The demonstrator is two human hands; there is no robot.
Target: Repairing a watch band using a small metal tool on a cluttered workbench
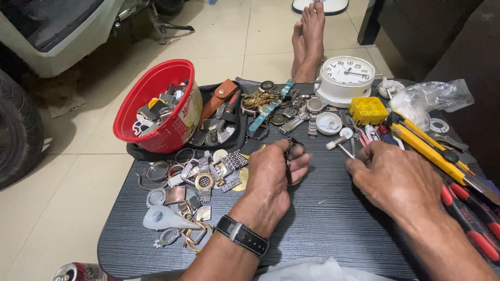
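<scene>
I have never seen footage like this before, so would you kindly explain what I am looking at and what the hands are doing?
There is no machine here: one camera worn on a person's head looks down at their own two bare hands over a low dark table. The left hand, with a black-strapped watch on its wrist, holds up a small metal watch part between its fingers. The right hand is closed around a thin tool that I cannot make out. To the left lies a heap of watch cases and bracelet pieces and a red bowl of parts. Farther back stand a white alarm clock and a yellow box; a yellow utility knife lies at right. The person's bare feet rest on the tiled floor beyond.
</scene>
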